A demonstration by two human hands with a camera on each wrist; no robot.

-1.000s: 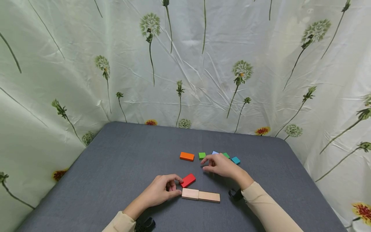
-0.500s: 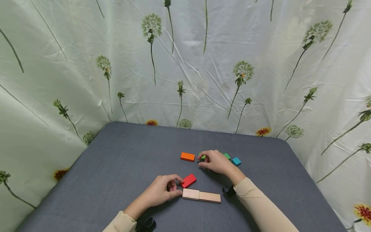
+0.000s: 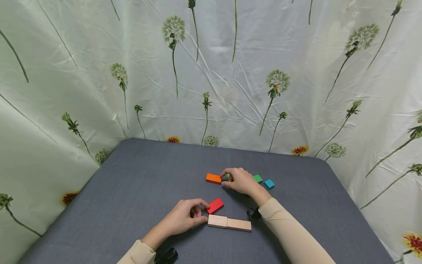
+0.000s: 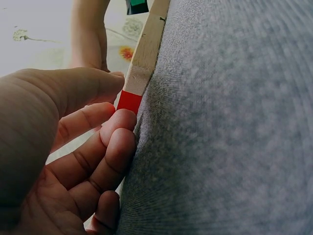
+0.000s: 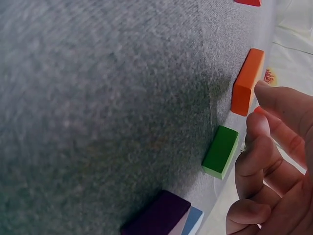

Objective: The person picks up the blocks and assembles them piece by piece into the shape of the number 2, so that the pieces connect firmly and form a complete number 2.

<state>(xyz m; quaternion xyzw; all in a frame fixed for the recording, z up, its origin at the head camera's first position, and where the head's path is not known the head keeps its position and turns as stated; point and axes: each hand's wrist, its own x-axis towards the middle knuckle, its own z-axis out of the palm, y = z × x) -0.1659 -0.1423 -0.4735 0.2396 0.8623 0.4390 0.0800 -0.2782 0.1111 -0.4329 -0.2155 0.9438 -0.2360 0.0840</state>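
My left hand [image 3: 186, 215] rests on the table, its index fingertip at the left corner of a red block [image 3: 215, 206]. Its thumb tip lies by the left end of a pale wooden block [image 3: 217, 220], which sits end to end with another wooden block [image 3: 239, 224]. Farther back, my right hand [image 3: 241, 182] has thumb and index fingertip around the right end of an orange block [image 5: 248, 81], with no firm pinch visible. Under that hand a small green block [image 5: 221, 152] is mostly hidden in the head view.
A darker green block [image 3: 258, 178] and a teal block [image 3: 269, 184] lie right of my right hand. The right wrist view shows a dark purple block [image 5: 159, 215] beside a blue one [image 5: 193, 220]. A flowered curtain [image 3: 237, 73] hangs behind the grey table [image 3: 158, 172].
My right hand has moved left, over the small green block and up to the orange block's right end. My left hand and the red and wooden blocks have stayed in place.
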